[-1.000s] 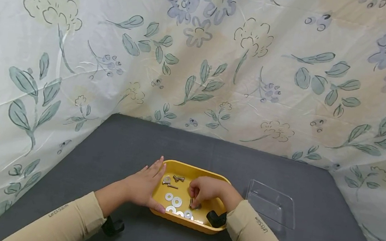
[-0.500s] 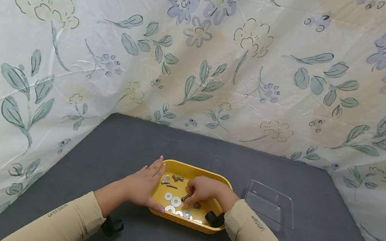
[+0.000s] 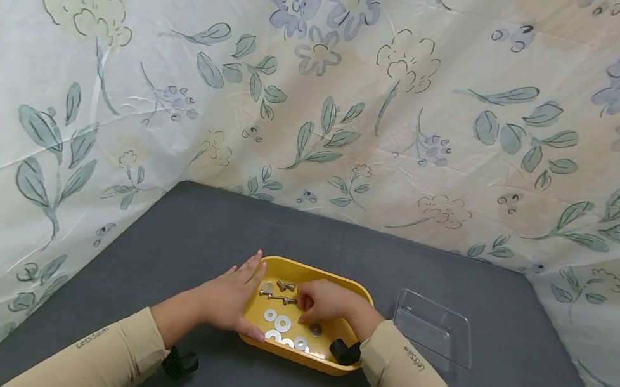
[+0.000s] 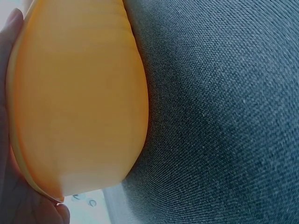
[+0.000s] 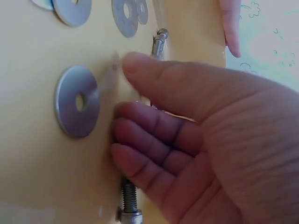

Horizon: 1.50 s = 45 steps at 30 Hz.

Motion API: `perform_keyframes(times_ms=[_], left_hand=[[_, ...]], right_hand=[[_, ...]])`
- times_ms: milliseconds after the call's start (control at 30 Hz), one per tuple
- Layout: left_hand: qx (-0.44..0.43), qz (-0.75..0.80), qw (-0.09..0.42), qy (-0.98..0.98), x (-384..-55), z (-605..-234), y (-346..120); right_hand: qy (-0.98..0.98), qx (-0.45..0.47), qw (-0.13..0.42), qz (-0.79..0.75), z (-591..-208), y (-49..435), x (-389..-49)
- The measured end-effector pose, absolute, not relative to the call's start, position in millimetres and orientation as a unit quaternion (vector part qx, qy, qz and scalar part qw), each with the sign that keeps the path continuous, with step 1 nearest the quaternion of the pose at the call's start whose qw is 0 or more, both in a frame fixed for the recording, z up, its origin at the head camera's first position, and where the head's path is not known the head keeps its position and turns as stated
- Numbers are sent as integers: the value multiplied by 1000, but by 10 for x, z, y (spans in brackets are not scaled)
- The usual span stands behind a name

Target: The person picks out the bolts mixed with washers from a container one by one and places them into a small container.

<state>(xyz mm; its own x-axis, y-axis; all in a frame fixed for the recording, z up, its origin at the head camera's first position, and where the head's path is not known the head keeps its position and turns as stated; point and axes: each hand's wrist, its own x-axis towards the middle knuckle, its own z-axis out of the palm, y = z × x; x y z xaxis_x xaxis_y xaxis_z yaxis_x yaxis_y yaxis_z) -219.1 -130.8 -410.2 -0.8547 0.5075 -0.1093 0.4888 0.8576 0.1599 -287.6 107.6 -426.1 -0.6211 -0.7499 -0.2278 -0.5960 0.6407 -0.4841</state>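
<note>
In the head view my left hand [image 3: 232,296] lies with straight fingers along the left end of a yellow tray [image 3: 329,275], thumb at its near rim. The left wrist view shows that hand against the tray's outer wall [image 4: 79,102]. My right hand [image 3: 328,301] is low inside the tray, fingers loosely curled, thumb and fingertips apart. A metal bolt [image 3: 289,301] lies just left of its fingertips, beside other bolts [image 3: 277,298]. In the right wrist view a flat washer [image 5: 78,101] lies near the fingertips, and another bolt [image 5: 129,203] shows below the fingers.
Several washers [image 3: 282,324] lie along the tray's near side, and a few bolts [image 3: 286,286] at its far left. A clear plastic box [image 3: 433,325] stands on the grey tabletop right of the tray. Floral cloth [image 3: 321,92] encloses the table behind and at the sides.
My right hand lifted a bolt from near the washer, carried it left and away from me, and let it go beside the other bolts. My left hand stayed on the tray.
</note>
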Motion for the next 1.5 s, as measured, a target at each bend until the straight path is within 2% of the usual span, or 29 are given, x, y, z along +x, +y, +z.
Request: perform_keyframes(times_ms=[700,1500], left_hand=[[254,56,79,962,-2207,-4113,-1308],[256,65,78,961,-2196,-4131,-1314]], right_hand=[[899,-352,181,-189,-4243,1029,-2869],[869,-437,157,-171,-4294,934,-2915]])
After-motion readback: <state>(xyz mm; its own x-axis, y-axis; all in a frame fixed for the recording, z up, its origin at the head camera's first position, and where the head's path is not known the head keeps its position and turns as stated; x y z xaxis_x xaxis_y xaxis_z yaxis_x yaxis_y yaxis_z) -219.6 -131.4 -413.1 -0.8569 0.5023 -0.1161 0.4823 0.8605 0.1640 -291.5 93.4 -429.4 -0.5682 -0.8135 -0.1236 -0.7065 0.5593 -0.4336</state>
